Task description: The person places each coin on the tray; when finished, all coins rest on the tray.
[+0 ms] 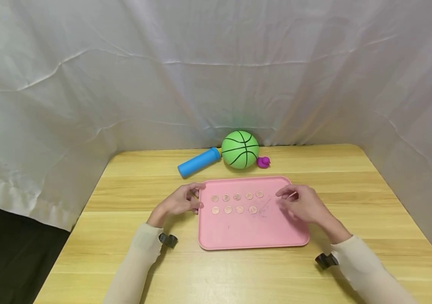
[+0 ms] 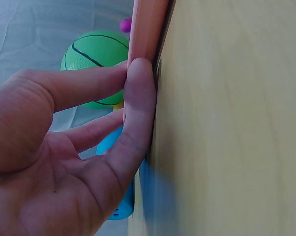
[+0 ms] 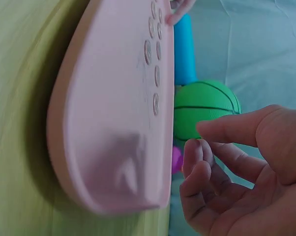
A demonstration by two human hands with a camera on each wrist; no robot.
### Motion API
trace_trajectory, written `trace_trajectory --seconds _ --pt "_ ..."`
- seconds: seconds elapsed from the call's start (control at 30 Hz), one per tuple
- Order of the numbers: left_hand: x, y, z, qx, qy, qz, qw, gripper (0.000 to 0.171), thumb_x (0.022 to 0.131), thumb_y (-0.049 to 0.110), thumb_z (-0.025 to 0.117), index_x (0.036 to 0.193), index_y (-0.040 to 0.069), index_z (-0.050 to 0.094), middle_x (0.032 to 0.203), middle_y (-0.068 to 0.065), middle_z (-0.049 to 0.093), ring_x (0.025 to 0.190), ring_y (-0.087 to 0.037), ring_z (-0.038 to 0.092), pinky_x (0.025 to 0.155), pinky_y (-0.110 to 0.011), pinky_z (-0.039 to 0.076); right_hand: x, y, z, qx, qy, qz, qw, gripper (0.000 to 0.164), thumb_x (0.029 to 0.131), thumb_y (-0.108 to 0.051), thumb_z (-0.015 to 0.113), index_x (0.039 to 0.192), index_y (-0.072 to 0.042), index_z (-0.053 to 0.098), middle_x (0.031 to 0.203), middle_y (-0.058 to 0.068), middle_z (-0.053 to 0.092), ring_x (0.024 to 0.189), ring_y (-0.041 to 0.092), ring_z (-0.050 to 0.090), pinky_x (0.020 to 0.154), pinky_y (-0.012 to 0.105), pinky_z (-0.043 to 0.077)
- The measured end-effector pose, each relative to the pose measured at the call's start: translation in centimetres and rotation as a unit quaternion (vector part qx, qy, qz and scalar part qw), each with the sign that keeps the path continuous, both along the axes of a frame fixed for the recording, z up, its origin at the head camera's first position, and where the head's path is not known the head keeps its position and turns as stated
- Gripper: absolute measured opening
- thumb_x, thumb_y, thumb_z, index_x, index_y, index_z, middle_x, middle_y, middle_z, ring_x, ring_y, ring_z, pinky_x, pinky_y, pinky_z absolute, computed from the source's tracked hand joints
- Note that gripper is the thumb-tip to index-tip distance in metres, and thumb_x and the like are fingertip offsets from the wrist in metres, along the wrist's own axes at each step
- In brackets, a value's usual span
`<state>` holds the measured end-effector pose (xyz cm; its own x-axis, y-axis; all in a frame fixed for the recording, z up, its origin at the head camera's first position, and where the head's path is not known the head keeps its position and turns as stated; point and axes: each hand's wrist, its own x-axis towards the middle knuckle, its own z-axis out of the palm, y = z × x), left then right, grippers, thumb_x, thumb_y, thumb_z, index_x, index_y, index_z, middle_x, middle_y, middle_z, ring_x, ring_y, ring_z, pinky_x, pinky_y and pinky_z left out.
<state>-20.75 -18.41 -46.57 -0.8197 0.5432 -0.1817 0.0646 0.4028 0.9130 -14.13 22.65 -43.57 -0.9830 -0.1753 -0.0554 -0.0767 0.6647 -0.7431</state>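
Observation:
A pink tray lies on the wooden table. On it several copper-coloured coins form two rows, the far one longer. My left hand grips the tray's left rim between thumb and fingers; in the left wrist view the thumb meets the rim from one side and a finger from the other. Over the tray's right part hovers my right hand, fingers loosely bent. In the right wrist view its thumb and forefinger tips come close together, and no coin shows between them.
Behind the tray are a green ball with black lines, a blue cylinder on its left and a small purple duck on its right. Grey-white curtains stand around the table.

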Motion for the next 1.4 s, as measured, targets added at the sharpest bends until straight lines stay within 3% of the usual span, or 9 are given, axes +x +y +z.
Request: trace_trajectory --seconds 0.37,0.57,0.77,0.97,1.13,1.4 --pt "0.0 0.0 -0.1 0.006 -0.001 -0.002 1.0 0.071 0.097 -0.009 0.072 0.161 -0.01 0.042 0.114 -0.021 0.053 0.081 -0.017 0.064 0.073 -0.028 0.071 0.9 3.2 0.1 0.026 0.026 -0.013 0.999 0.022 0.1 -0.01 0.076 0.12 -0.002 0.078 0.104 0.013 0.077 0.095 0.022 0.071 0.072 0.021 0.061" --pt "0.0 -0.1 0.0 0.003 -0.001 -0.001 1.0 0.071 0.098 -0.009 0.072 0.162 -0.01 0.041 0.114 -0.02 0.054 0.081 -0.016 0.065 0.074 -0.028 0.071 1.4 5.3 0.0 0.021 0.011 -0.008 1.0 0.024 0.102 -0.009 0.073 0.124 0.001 0.076 0.105 0.012 0.077 0.093 0.02 0.07 0.069 0.02 0.06" --pt "0.0 0.0 0.0 0.002 -0.004 0.002 1.0 0.071 0.097 -0.01 0.071 0.162 -0.01 0.042 0.113 -0.019 0.053 0.079 -0.015 0.067 0.074 -0.03 0.072 1.9 7.1 -0.3 0.005 -0.022 -0.011 1.0 0.029 0.103 -0.008 0.071 0.129 0.005 0.071 0.111 0.018 0.075 0.092 0.022 0.068 0.059 0.027 0.062" --pt "-0.1 -0.1 -0.1 0.006 -0.004 -0.001 1.0 0.07 0.098 -0.01 0.07 0.162 -0.01 0.042 0.114 -0.019 0.053 0.079 -0.016 0.066 0.074 -0.03 0.072 2.4 9.1 -0.4 0.05 0.012 0.009 0.999 0.026 0.101 -0.004 0.074 0.124 0.006 0.074 0.104 0.012 0.077 0.088 0.009 0.067 0.071 0.017 0.059" --pt "-0.1 0.0 -0.1 -0.001 -0.003 -0.001 1.0 0.071 0.098 -0.008 0.071 0.162 -0.009 0.042 0.114 -0.019 0.054 0.079 -0.015 0.067 0.075 -0.031 0.072 3.0 10.3 -0.9 0.036 0.012 0.028 0.999 0.029 0.095 0.003 0.077 0.123 0.01 0.072 0.102 0.012 0.079 0.085 0.006 0.069 0.073 0.017 0.062" --pt "-0.1 0.0 -0.2 -0.004 0.001 -0.001 1.0 0.071 0.098 -0.007 0.071 0.162 -0.009 0.042 0.113 -0.019 0.054 0.078 -0.015 0.067 0.075 -0.031 0.072 3.8 11.1 -2.1 0.075 0.002 0.027 0.997 0.034 0.094 -0.012 0.086 0.122 0.002 0.074 0.1 0.005 0.076 0.086 0.009 0.067 0.072 0.018 0.059"
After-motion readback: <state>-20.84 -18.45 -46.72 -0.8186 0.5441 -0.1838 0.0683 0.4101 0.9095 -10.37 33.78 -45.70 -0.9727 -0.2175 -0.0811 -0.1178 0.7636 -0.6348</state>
